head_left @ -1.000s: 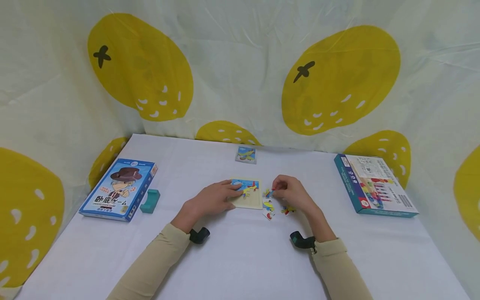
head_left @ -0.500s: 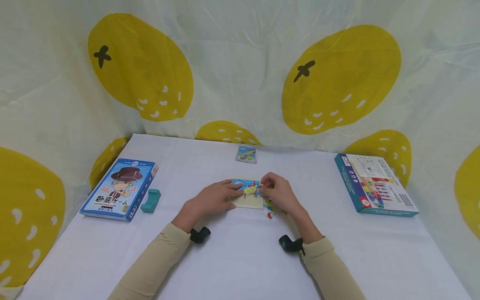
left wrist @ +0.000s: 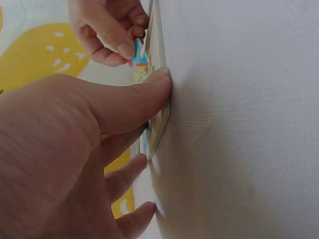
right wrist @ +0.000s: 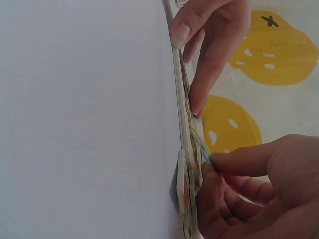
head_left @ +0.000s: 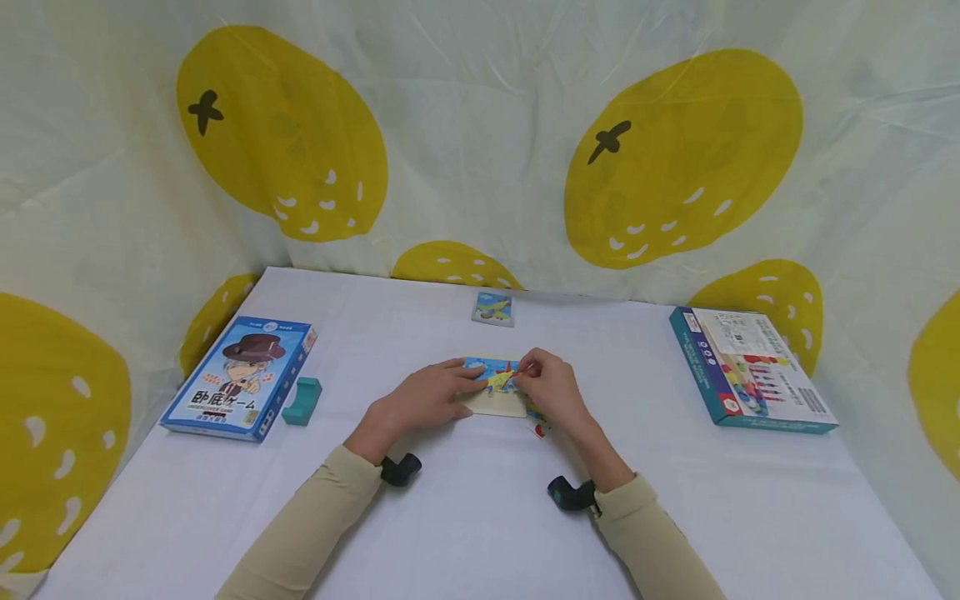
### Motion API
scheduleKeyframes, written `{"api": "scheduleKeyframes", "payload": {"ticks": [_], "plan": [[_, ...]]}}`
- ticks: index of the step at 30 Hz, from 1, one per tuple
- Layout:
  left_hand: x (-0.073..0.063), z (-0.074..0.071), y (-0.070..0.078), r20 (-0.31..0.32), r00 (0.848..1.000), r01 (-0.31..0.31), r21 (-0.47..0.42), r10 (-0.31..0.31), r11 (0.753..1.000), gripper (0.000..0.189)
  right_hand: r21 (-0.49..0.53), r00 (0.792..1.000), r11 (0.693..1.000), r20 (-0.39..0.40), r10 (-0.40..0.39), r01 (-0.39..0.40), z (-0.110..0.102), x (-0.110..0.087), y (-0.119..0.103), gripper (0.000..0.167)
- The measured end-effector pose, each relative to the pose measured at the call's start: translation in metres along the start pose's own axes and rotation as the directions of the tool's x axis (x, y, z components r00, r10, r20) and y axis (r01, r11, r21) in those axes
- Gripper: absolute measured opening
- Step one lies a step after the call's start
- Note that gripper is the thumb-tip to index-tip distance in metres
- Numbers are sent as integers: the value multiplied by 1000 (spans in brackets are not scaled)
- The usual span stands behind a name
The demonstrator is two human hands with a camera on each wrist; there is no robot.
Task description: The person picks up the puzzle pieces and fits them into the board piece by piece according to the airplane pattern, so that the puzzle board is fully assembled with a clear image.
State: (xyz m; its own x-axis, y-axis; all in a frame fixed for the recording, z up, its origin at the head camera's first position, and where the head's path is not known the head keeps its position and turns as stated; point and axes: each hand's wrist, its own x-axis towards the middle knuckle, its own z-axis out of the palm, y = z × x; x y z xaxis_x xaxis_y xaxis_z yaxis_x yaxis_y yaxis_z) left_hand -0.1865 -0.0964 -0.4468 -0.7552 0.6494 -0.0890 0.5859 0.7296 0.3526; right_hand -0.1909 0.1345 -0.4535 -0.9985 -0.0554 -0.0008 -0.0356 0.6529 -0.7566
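My left hand (head_left: 422, 398) rests on the left side of a small wooden puzzle board (head_left: 498, 406). Its fingers reach over the board's face, and the thumb presses the near edge in the left wrist view. Blue, yellow and red pieces lie in the board's upper part; its lower part shows bare. Over the right side, my right hand (head_left: 553, 392) pinches a puzzle piece (left wrist: 138, 52) between thumb and fingers. That piece is tilted against the board in the right wrist view (right wrist: 202, 144). Loose puzzle pieces (head_left: 538, 425) lie right of the board, partly hidden beneath the right hand.
A picture card (head_left: 492, 309) of a plane lies behind the board. To the left are a blue game box (head_left: 238, 379) and a teal block (head_left: 302, 402). A teal-edged box (head_left: 752, 371) lies on the right. A patterned curtain (head_left: 472, 150) hangs behind the white table.
My right hand has picked up a puzzle piece from beside the board and moved left with it to the board's right side. The left hand has stayed in place.
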Motion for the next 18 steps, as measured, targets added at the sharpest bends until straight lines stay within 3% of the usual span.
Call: {"api": "scheduleKeyframes", "payload": {"ticks": [11,18], "plan": [[0,-2,2,4,1000,4,10,-4,1000,54,-63,1000,998,-17,4,-5,6,1,0,11],[-1,-2,3,6,1000,13,-4,-13,1000,55,-84,1000,996,15,-20,21,6,1,0,6]]}}
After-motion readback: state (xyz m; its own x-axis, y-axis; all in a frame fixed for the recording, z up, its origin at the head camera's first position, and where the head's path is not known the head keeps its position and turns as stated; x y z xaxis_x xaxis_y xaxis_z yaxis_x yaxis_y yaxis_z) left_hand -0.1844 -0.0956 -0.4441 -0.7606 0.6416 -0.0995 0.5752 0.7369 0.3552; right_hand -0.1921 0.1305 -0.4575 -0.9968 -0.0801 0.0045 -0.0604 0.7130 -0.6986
